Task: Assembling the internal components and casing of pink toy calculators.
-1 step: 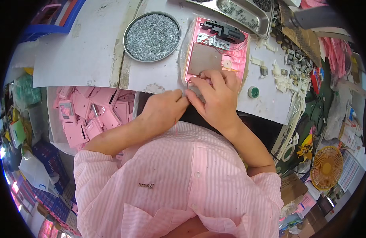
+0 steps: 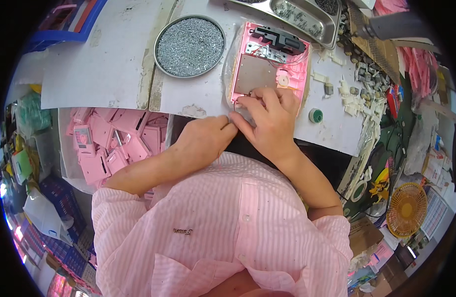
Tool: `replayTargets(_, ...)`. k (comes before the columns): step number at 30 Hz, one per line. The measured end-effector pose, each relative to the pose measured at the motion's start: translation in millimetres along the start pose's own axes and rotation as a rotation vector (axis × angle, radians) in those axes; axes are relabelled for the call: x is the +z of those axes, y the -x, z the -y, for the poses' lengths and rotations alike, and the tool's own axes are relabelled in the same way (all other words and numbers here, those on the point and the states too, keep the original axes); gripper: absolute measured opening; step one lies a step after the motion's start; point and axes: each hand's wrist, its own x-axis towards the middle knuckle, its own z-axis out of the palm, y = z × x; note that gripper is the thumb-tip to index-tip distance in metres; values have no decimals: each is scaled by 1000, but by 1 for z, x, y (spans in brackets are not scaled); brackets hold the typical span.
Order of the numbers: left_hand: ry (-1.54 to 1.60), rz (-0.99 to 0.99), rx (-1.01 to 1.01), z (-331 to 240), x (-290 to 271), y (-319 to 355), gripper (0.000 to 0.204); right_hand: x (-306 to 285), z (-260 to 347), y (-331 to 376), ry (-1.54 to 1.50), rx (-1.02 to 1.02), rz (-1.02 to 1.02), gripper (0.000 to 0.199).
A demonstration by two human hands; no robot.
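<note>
An open pink plastic housing lies on the white work surface, showing a grey board, a black part and thin wires inside. My right hand rests on its near edge, fingers curled over the rim and pinching something small. My left hand is closed just left of it, fingertips meeting the right hand's at the housing's near corner. What the fingers pinch is hidden.
A round metal dish of small screws sits left of the housing; a metal tray of parts lies beyond it. A green-white roll and small white pieces lie to the right. A bin of pink housings stands lower left.
</note>
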Motion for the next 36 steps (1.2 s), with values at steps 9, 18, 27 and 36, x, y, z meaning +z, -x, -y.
replayTargets(9,202,-157,120,32,-32,-49,21,-22,-14,-14,-105,-53,150,30)
replayTargets(18,238,-5,271,42,-48,-63,17,-197,-321,-130,-397,695,-537,21)
replayTargets(27,302,9,212,49,-49,-65,16,-111,-419,-341,-14,-90,-461,16)
replayTargets(36,357,4,199,50,-44,-63,17,-127,-466,-369,725,-163,-464,9)
